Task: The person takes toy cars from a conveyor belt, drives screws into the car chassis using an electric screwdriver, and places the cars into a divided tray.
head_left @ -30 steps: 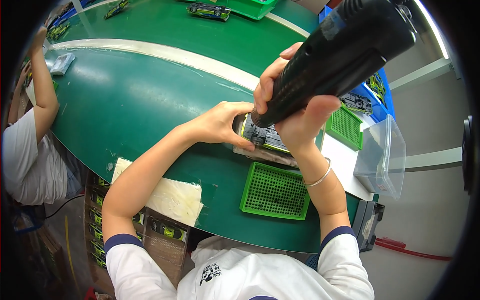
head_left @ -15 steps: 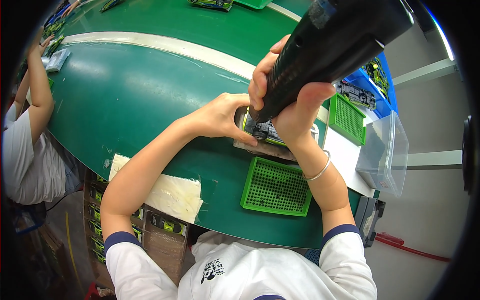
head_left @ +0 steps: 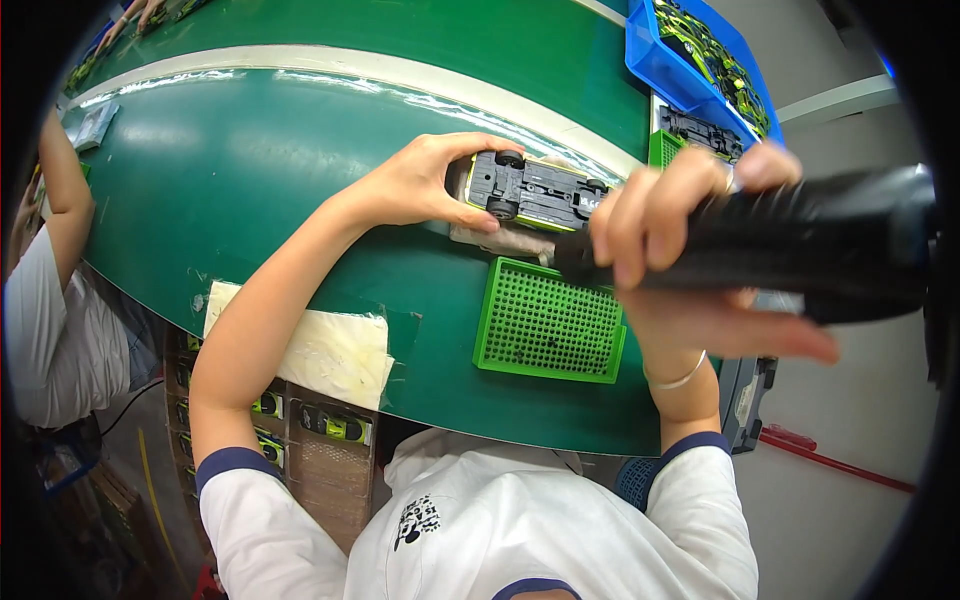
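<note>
Head view, looking down over a curved green work table: the left hand clasps a toy car lying belly-up, wheels and dark underside showing, on a pale pad at the table's middle right. The right hand is clenched around a thick black power screwdriver, held nearly level just right of the car with its tip close to the car's near end. Just below the car, nearly touching its pad, lies a green perforated tray. Above and right of the car sit a blue bin of more toy cars and another dark chassis on a green tray. Judging from this, the tool's tip could skid off the car's underside and catch the left fingers, since they wrap so near it; a loose hold could also let the car roll off its pad. Left of the car the table lies open and wide; right of it the edge falls away close by. Far left of the car, another person's arm rests at the rim.
</note>
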